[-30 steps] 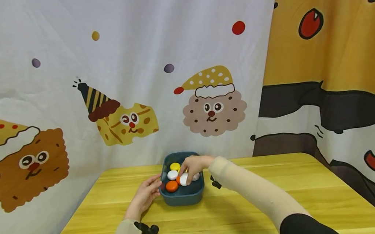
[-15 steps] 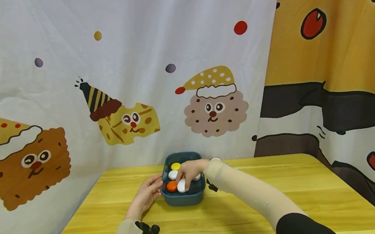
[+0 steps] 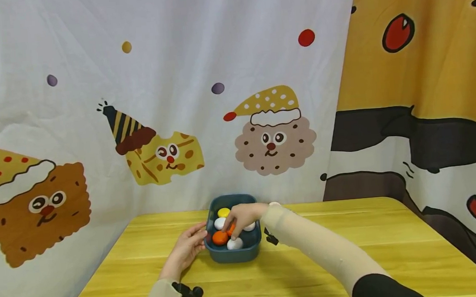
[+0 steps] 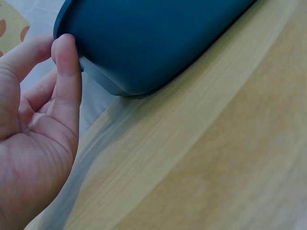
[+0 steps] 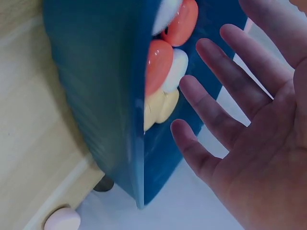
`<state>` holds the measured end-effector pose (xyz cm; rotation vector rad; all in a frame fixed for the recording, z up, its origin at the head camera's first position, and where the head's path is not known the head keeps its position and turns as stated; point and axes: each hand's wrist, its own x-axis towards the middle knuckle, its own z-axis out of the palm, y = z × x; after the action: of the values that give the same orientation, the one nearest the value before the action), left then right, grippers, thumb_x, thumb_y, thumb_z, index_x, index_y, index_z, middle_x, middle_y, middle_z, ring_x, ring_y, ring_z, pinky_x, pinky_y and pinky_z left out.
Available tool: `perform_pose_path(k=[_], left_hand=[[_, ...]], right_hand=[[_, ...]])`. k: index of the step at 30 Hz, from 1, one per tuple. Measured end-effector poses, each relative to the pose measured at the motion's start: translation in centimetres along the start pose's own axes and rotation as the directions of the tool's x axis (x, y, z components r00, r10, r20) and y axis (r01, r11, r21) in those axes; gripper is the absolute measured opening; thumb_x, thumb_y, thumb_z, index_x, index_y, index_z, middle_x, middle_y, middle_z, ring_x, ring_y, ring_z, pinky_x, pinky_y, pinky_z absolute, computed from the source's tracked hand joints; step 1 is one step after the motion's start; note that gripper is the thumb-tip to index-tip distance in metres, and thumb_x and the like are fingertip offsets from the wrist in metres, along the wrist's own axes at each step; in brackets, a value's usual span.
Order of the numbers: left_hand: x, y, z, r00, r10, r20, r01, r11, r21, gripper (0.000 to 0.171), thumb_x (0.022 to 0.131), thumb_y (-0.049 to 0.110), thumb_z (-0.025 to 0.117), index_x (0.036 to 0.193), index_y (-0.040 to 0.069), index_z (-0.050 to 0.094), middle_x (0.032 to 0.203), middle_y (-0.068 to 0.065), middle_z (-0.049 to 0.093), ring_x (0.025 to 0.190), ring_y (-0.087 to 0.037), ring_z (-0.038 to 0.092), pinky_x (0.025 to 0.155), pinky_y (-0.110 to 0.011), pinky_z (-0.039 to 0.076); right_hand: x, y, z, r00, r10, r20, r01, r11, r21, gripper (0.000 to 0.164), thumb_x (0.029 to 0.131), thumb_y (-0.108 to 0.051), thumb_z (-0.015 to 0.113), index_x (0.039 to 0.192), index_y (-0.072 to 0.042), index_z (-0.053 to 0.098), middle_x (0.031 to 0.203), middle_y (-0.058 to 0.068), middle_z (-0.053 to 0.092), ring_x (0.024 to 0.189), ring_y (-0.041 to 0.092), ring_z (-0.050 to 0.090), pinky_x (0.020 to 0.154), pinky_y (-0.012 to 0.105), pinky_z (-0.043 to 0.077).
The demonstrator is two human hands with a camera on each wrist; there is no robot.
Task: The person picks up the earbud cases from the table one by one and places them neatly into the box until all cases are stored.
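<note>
A dark blue-green box [image 3: 235, 256] stands on the table with several smooth oval, egg-like pieces inside. At its left side my left hand [image 3: 185, 247] pinches the rim, fingertips on the wall [image 4: 144, 43] in the left wrist view. My right hand [image 3: 246, 214] is over the box, fingers apart and pointing down. Just below its fingertips lies a white oval piece [image 3: 234, 243] near the front wall. An orange piece [image 3: 220, 237] is left of it, and another orange piece [image 3: 231, 229] is partly hidden by the fingers. In the right wrist view the palm [image 5: 268, 163] holds nothing visible.
Yellow [image 3: 224, 212] and white [image 3: 220, 223] pieces lie toward the back of the box, another white piece [image 3: 250, 227] at the right. Outside the box a pale round piece [image 5: 62, 220] rests on the wooden table [image 3: 314, 263]. A printed curtain [image 3: 167, 102] hangs behind.
My right hand has carried the white piece toward the box's front and let it go, then drawn back slightly from it. My left hand has stayed at the rim.
</note>
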<state>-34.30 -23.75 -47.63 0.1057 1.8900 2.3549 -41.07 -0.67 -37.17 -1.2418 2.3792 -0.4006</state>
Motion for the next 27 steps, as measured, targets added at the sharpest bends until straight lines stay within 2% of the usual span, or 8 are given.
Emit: perform_pose_path(k=[4, 8, 12, 16, 19, 27], left_hand=[[-0.1, 0.0, 0.1, 1.000, 0.001, 0.002, -0.001, 1.000, 0.003, 0.058, 0.097, 0.011, 0.059, 0.147, -0.004, 0.034, 0.094, -0.002, 0.057, 0.066, -0.008, 0.055, 0.064, -0.021, 0.051], [-0.1, -0.1, 0.2, 1.000, -0.006, -0.013, 0.006, 1.000, -0.003, 0.056, 0.097, 0.009, 0.058, 0.147, -0.004, 0.035, 0.094, -0.004, 0.057, 0.065, -0.008, 0.055, 0.063, -0.020, 0.051], [-0.1, -0.1, 0.2, 0.999, -0.012, -0.033, 0.012, 1.000, -0.010, 0.056, 0.097, 0.008, 0.059, 0.147, -0.003, 0.036, 0.093, -0.003, 0.057, 0.065, -0.008, 0.055, 0.062, -0.021, 0.051], [-0.1, -0.1, 0.1, 0.999, -0.010, -0.042, 0.009, 1.000, -0.011, 0.056, 0.096, 0.009, 0.059, 0.146, -0.003, 0.036, 0.093, -0.002, 0.057, 0.065, -0.008, 0.055, 0.062, -0.021, 0.051], [-0.1, 0.0, 0.1, 0.999, -0.008, -0.044, 0.008, 1.000, -0.018, 0.057, 0.096, 0.008, 0.059, 0.146, -0.003, 0.036, 0.096, -0.004, 0.057, 0.065, -0.009, 0.056, 0.062, -0.021, 0.051], [-0.1, 0.0, 0.2, 1.000, -0.007, -0.023, 0.006, 1.000, -0.016, 0.058, 0.096, 0.009, 0.059, 0.147, -0.004, 0.034, 0.106, -0.009, 0.057, 0.066, -0.008, 0.056, 0.063, -0.021, 0.052]], right_hand=[[-0.7, 0.8, -0.5, 0.999, 0.015, -0.038, -0.012, 0.998, 0.059, 0.038, 0.084, -0.023, 0.077, 0.121, -0.014, 0.071, 0.117, -0.006, 0.066, 0.113, 0.024, 0.058, 0.086, 0.024, 0.048], [-1.6, 1.9, -1.2, 0.995, 0.029, -0.094, -0.015, 0.990, 0.142, 0.037, 0.085, -0.019, 0.076, 0.121, -0.013, 0.070, 0.124, 0.002, 0.064, 0.116, 0.030, 0.056, 0.089, 0.029, 0.049], [-3.0, 3.5, -2.1, 0.980, 0.064, -0.186, -0.019, 0.972, 0.235, 0.038, 0.085, -0.017, 0.075, 0.123, -0.013, 0.068, 0.128, 0.009, 0.061, 0.118, 0.033, 0.055, 0.093, 0.036, 0.048], [-4.3, 5.7, -2.7, 0.948, 0.117, -0.297, -0.032, 0.960, 0.277, 0.041, 0.087, -0.022, 0.074, 0.126, -0.013, 0.065, 0.129, 0.009, 0.060, 0.119, 0.034, 0.054, 0.094, 0.040, 0.047], [-5.4, 7.2, -2.9, 0.917, 0.155, -0.367, -0.040, 0.953, 0.302, 0.046, 0.088, -0.022, 0.072, 0.130, -0.008, 0.062, 0.132, 0.013, 0.058, 0.120, 0.035, 0.053, 0.095, 0.043, 0.047], [-7.7, 10.2, -2.2, 0.829, 0.260, -0.494, -0.047, 0.914, 0.403, 0.057, 0.087, -0.016, 0.071, 0.137, 0.003, 0.052, 0.139, 0.022, 0.050, 0.122, 0.046, 0.048, 0.097, 0.049, 0.044]])
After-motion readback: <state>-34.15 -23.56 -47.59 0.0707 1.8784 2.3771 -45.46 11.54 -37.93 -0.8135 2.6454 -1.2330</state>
